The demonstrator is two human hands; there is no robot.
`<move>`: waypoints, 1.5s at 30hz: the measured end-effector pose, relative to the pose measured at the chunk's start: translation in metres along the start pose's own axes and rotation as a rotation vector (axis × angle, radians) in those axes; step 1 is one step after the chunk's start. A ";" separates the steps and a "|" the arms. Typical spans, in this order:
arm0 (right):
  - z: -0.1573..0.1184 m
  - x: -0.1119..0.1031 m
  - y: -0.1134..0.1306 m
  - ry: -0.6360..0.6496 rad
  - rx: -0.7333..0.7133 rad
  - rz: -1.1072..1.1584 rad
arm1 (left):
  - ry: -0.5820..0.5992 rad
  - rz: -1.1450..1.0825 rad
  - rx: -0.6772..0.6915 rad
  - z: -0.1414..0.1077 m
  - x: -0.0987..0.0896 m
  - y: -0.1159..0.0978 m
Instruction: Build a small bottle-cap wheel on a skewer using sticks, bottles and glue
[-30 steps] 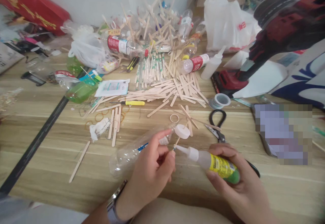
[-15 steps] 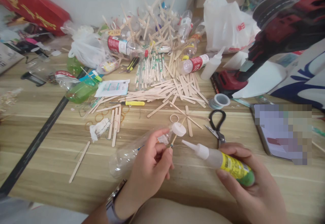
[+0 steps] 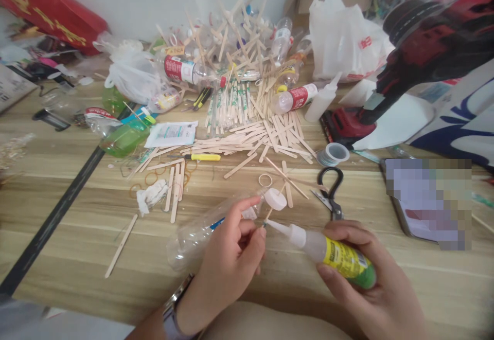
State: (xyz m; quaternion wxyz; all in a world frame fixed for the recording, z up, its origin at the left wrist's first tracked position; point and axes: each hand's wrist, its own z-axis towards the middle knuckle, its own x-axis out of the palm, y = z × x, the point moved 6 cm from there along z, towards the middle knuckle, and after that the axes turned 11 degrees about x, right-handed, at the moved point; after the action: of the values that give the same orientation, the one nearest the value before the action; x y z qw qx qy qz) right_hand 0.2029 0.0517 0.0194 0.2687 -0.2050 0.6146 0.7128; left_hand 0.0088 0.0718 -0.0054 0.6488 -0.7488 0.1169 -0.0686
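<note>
Between thumb and fingers, my left hand (image 3: 237, 242) pinches a thin wooden skewer (image 3: 269, 214). A white bottle cap (image 3: 275, 199) is threaded on the skewer, close to my stretched index finger. Something small and green wraps the skewer at my fingertips. My right hand (image 3: 370, 273) is wrapped around a glue bottle (image 3: 343, 260) with a yellow and green label. Its narrow white nozzle points left, its tip at the skewer just below the cap. Behind my left hand a clear plastic bottle (image 3: 185, 242) lies on its side.
Black-handled scissors (image 3: 331, 191) and a phone (image 3: 428, 206) lie to the right. Loose craft sticks (image 3: 250, 139) spread across the middle, with a yellow-handled tool (image 3: 204, 157) beside them. A red and black power tool (image 3: 355, 119) stands at the right.
My right hand has moved left and slightly down, bringing the glue nozzle to the skewer. My left hand, with skewer and cap, has shifted slightly right.
</note>
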 end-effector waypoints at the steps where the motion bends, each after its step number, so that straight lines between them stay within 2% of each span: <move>1: 0.000 0.000 0.000 0.000 -0.001 -0.004 | 0.000 0.005 0.001 0.000 0.000 0.000; 19: 0.000 0.002 0.000 0.006 0.002 0.009 | -0.026 0.007 -0.015 -0.001 0.000 -0.001; 25: -0.001 0.002 -0.011 0.007 0.050 0.086 | -0.128 -0.088 -0.077 -0.003 0.000 -0.003; 29: -0.002 0.003 -0.034 0.046 0.285 0.305 | -0.163 -0.113 -0.069 -0.001 -0.003 -0.005; 33: -0.002 0.003 -0.051 0.003 0.496 0.876 | -0.178 -0.120 -0.053 0.001 -0.007 -0.005; 36: 0.001 0.001 -0.053 -0.065 0.561 1.145 | -0.213 -0.114 -0.046 0.002 -0.009 -0.006; 41: -0.002 0.000 -0.051 -0.073 0.634 1.324 | -0.236 -0.086 -0.029 0.002 -0.009 -0.009; 45: -0.009 -0.012 -0.055 -0.099 0.659 1.274 | -0.252 -0.064 -0.008 0.003 -0.010 -0.010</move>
State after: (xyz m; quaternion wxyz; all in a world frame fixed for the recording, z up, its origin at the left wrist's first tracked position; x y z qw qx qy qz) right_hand 0.2468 0.0463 -0.0165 -0.1239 0.3179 0.7850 0.5171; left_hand 0.0008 0.0783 0.0049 0.6529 -0.7573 0.0106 0.0059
